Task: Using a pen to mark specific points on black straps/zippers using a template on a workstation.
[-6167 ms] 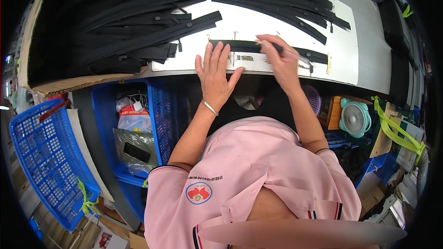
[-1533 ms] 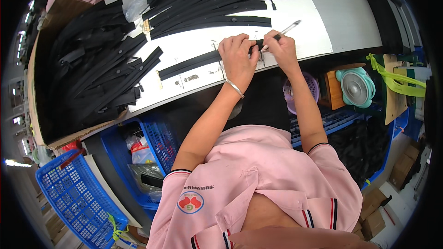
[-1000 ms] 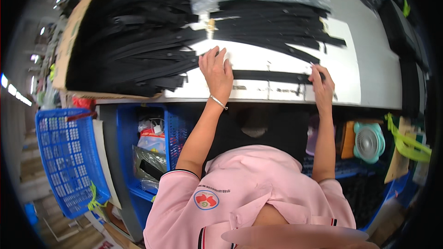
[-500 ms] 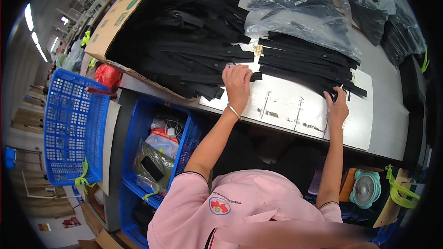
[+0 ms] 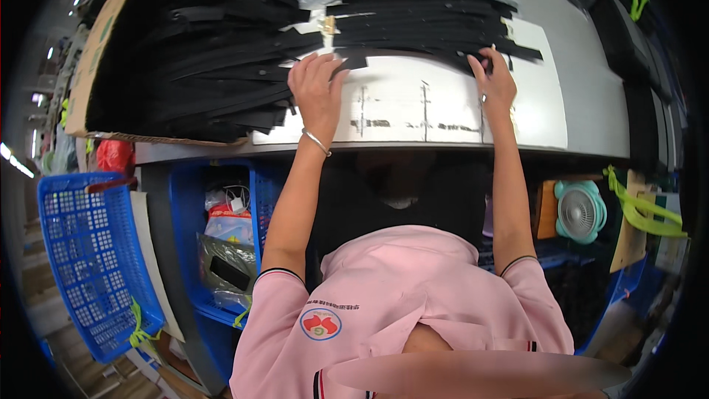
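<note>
White worktable (image 5: 583, 96); black strips (image 5: 428, 22) piled; blue basket (image 5: 88, 258) alongside.

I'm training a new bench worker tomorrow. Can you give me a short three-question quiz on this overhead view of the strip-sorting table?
1. True or false: both hands rest on the white board.
2. Which hand wears the bracelet? A) left B) right C) neither
3. Fill in: the right hand touches the edge of a stack of long ____ strips.

Key
1. True: the left hand and the right hand both lie on it, fingers at the strips.
2. A.
3. Black.
</note>
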Tool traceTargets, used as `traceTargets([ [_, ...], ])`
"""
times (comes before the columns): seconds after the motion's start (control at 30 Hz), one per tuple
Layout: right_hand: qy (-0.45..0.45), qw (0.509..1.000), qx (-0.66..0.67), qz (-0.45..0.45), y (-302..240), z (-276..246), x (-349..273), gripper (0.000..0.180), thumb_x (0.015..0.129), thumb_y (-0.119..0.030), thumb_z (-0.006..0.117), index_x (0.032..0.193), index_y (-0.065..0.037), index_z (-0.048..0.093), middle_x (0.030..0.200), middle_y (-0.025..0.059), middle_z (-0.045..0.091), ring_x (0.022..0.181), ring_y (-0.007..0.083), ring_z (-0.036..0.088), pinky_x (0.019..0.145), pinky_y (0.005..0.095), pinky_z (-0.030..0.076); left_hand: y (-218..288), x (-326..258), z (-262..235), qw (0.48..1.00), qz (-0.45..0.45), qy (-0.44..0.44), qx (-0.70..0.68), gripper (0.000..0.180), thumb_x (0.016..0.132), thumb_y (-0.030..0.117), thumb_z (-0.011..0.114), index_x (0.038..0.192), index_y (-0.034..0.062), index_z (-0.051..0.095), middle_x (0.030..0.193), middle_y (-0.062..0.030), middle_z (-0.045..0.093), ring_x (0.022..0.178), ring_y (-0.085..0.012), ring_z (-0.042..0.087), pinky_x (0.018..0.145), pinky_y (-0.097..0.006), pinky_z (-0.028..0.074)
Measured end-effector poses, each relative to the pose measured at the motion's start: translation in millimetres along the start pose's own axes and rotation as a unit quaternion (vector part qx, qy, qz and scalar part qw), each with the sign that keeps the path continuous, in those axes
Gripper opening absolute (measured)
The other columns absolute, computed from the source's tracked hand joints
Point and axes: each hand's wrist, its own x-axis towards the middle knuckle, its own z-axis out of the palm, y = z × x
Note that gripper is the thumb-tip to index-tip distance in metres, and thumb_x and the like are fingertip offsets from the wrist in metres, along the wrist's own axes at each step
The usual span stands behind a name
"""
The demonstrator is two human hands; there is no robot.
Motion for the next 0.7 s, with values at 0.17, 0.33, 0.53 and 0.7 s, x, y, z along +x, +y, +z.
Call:
traceTargets([
  [0.17,0.03,0.993,0.115,0.015,-28,-20,-21,0.019,0.096,-0.016,0.074,0.112,-0.008,0.069,0.089,0.0079,0.071,0.074,0.0199,0.067,0.069,0.031,0.053,81,-15,36,0.989,0.069,-0.096,-0.084,0.019,0.083,0.017,0.08,0.1,0.0085,0.076,0.112,-0.0056,0.072,0.117,-0.0282,0.062,0.108,-0.047,0.038],
  [0.33,-0.011,0.993,0.047,-0.11,-60,-28,-97,0.022,0.09,-0.014,0.077,0.11,-0.007,0.07,0.107,0.0097,0.075,0.1,0.0276,0.072,0.089,0.0383,0.053,119,-41,57,0.967,0.038,-0.212,-0.133,0.024,0.086,0.013,0.075,0.109,0.0073,0.075,0.127,-0.009,0.067,0.13,-0.0302,0.054,0.118,-0.053,0.031],
  [0.53,-0.094,0.97,-0.036,-0.222,-49,-46,-116,0.044,0.084,-0.018,0.082,0.123,-0.008,0.064,0.131,0.0074,0.07,0.133,0.0248,0.059,0.116,0.0519,0.034,105,-69,28,0.973,0.057,-0.204,-0.086,0.043,0.097,0.019,0.067,0.138,0.0067,0.062,0.148,-0.0127,0.058,0.144,-0.0345,0.044,0.123,-0.053,0.023],
  [0.7,-0.059,0.971,-0.076,-0.22,-41,-64,-115,0.053,0.082,-0.02,0.083,0.128,-0.01,0.06,0.135,0.0065,0.068,0.134,0.0242,0.057,0.12,0.0535,0.029,92,-77,16,0.971,0.046,-0.234,-0.013,0.05,0.103,0.028,0.06,0.148,0.0072,0.054,0.153,-0.0126,0.053,0.147,-0.0343,0.041,0.123,-0.054,0.021],
])
